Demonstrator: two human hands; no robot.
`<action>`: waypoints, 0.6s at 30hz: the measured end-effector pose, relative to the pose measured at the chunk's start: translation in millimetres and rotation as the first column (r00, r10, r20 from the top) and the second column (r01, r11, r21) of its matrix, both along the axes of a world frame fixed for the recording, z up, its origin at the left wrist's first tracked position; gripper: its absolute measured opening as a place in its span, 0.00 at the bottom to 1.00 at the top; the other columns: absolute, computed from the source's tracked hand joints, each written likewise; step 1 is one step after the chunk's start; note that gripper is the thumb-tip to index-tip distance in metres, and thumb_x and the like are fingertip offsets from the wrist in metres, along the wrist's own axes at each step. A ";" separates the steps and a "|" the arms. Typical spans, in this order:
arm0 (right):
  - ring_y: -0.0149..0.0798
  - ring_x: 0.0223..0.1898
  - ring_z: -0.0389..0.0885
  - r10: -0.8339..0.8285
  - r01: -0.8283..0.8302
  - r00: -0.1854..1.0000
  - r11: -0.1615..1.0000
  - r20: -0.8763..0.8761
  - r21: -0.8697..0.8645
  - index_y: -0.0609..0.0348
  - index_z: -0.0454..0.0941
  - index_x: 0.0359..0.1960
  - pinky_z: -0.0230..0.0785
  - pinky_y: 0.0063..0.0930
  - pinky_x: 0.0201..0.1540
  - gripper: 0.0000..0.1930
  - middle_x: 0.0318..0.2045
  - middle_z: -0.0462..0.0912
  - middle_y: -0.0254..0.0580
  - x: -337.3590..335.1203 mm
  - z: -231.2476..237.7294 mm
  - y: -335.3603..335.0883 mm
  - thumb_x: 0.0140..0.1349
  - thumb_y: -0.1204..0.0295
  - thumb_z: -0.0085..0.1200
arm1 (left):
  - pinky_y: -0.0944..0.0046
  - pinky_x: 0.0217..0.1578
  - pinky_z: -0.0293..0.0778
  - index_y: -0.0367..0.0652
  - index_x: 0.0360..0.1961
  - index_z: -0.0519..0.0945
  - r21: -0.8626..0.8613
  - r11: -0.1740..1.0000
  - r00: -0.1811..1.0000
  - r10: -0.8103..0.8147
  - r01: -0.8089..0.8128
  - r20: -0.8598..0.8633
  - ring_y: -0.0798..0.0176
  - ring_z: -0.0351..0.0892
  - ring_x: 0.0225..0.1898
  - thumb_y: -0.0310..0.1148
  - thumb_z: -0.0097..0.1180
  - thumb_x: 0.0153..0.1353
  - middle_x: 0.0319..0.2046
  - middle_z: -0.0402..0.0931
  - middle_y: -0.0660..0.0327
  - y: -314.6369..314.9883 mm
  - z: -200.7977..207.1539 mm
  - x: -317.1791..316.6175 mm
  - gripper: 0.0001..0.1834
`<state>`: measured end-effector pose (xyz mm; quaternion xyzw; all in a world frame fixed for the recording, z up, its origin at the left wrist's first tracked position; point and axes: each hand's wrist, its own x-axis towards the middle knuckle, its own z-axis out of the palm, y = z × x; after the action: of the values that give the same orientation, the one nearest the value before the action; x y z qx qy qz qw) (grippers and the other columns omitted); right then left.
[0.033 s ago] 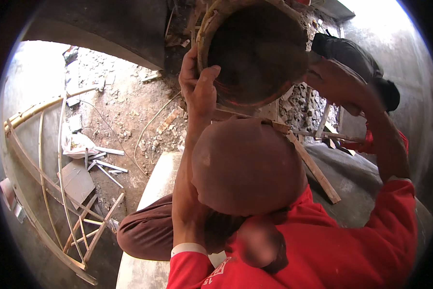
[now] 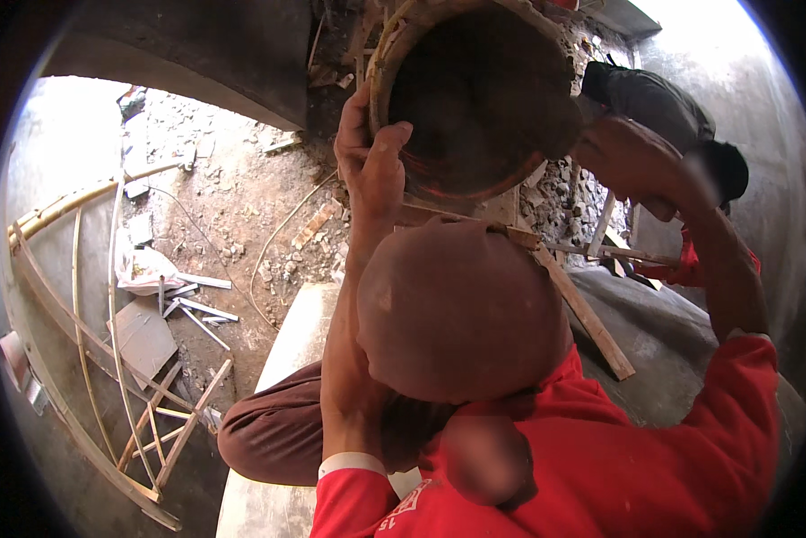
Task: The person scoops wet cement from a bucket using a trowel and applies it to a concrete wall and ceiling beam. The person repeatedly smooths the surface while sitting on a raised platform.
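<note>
At the top centre is a large round bucket (image 2: 483,99), dark inside, with a rough, pale, crusted rim. My left hand (image 2: 374,161) grips its left rim, thumb over the inner edge and fingers on the outside. By the right side of the rim, my right hand (image 2: 627,161) has its fingers curled closed. A dark shape by those fingers overlaps the rim; what it is, I cannot make out. Below the bucket, a rounded brown form (image 2: 461,309) hides part of the view between my red-sleeved arms.
Rubble (image 2: 304,242) covers the ground beyond a pale ledge (image 2: 268,502). A bamboo and wood frame (image 2: 75,314) leans at the left near a white sack (image 2: 147,269). A wooden plank (image 2: 587,318) slants at the right. Another person in dark clothing (image 2: 658,108) bends by the right wall.
My right hand and forearm have shifted slightly to the right. The dark shape by its fingers stands out a little more past the rim. My left hand stays on the bucket.
</note>
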<state>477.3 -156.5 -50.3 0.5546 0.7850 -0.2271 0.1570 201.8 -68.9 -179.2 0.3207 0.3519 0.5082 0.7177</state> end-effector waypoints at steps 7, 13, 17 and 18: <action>0.35 0.23 0.78 -0.174 0.101 0.815 0.982 -0.553 -0.160 0.64 0.77 0.37 0.76 0.34 0.29 0.19 0.28 0.78 0.43 -26.3 -78.0 -56.0 0.73 0.57 0.49 | 0.62 0.64 0.66 0.34 0.63 0.73 -0.022 1.000 1.000 0.009 -0.009 0.019 0.62 0.75 0.58 0.19 0.55 0.51 0.56 0.78 0.56 2.5 0.1 5.1 0.33; 0.25 0.14 0.71 -0.595 0.437 0.490 0.800 -0.638 -0.410 0.64 0.77 0.40 0.67 0.25 0.16 0.21 0.20 0.74 0.33 -101.8 -66.7 -18.0 0.74 0.55 0.47 | 0.61 0.63 0.67 0.35 0.63 0.72 -0.041 0.998 0.999 0.040 -0.039 0.024 0.60 0.75 0.57 0.23 0.55 0.52 0.55 0.77 0.56 3.3 2.4 -4.5 0.33; 0.24 0.13 0.69 -0.972 0.407 -0.088 0.164 -0.217 -0.899 0.67 0.75 0.40 0.65 0.24 0.14 0.21 0.19 0.73 0.31 -117.6 -44.8 7.6 0.74 0.55 0.48 | 0.61 0.61 0.68 0.34 0.63 0.72 0.034 0.998 0.998 0.054 -0.055 0.032 0.61 0.75 0.55 0.30 0.56 0.59 0.53 0.77 0.56 4.5 0.6 -1.9 0.29; 0.24 0.13 0.69 -0.972 0.408 -0.136 0.121 -0.192 -0.905 0.67 0.75 0.40 0.64 0.24 0.14 0.21 0.19 0.73 0.31 -119.1 -41.6 9.7 0.74 0.56 0.49 | 0.62 0.60 0.68 0.34 0.63 0.72 0.033 0.997 0.997 0.073 -0.074 0.025 0.61 0.74 0.54 0.33 0.56 0.63 0.53 0.77 0.56 3.3 0.0 -0.7 0.28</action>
<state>358.2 -146.8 -91.9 0.6338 0.1363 -0.7214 -0.2433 201.1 -65.6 -179.3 0.3134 0.3462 0.5438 0.6973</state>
